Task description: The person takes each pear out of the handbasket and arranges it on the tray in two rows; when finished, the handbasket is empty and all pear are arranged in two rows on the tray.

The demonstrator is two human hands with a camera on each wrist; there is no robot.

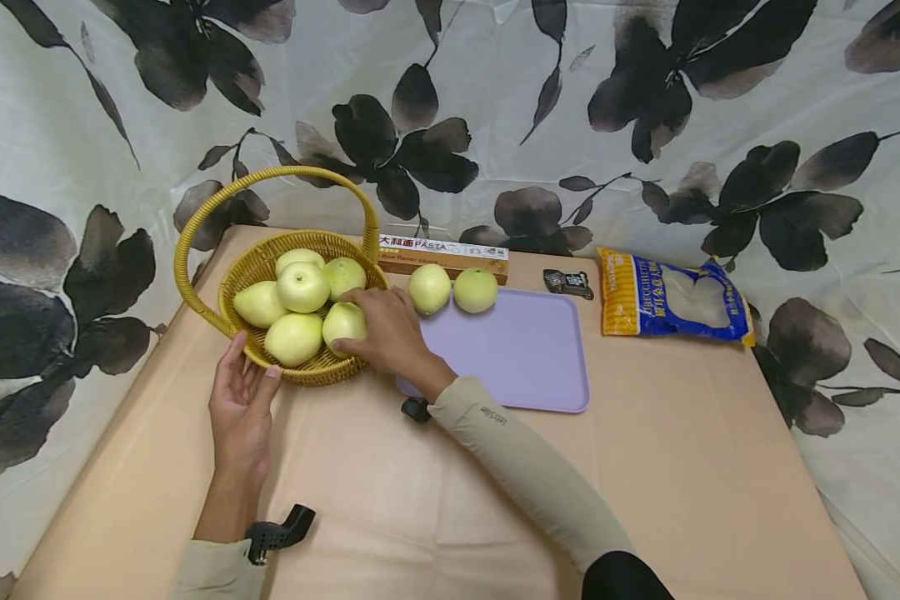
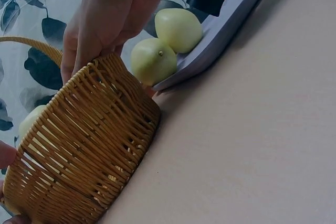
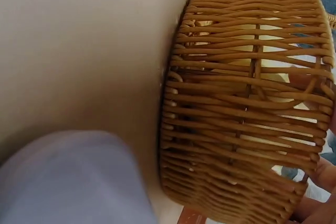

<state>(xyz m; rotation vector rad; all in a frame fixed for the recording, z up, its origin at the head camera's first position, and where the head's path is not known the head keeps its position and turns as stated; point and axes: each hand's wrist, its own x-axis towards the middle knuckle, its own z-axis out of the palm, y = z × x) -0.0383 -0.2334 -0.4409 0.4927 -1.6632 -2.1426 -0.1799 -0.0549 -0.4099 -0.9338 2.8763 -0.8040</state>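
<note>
A yellow wicker basket (image 1: pixel 330 375) with a tall arched handle stands at the left of the table and holds several pale green pears (image 1: pixel 303 287). My right hand (image 1: pixel 390 329) reaches over its right rim and grips a pear (image 1: pixel 342 325) between thumb and fingers, inside the basket. At the front left, my left hand (image 1: pixel 242 408) touches the basket's outer side with thumb and fingers spread. The left wrist view shows the basket's woven wall (image 2: pixel 89 135), with the right hand (image 2: pixel 107 22) over its rim. In the right wrist view, the wall (image 3: pixel 247 103) hides most of the contents.
A lilac tray (image 1: pixel 510 358) lies right of the basket, with two pears (image 1: pixel 452 290) at its back left. Behind are a pasta box (image 1: pixel 442 260) and a small black packet (image 1: pixel 567 283). A blue and yellow bag (image 1: pixel 675 300) lies farther right, before a floral cloth.
</note>
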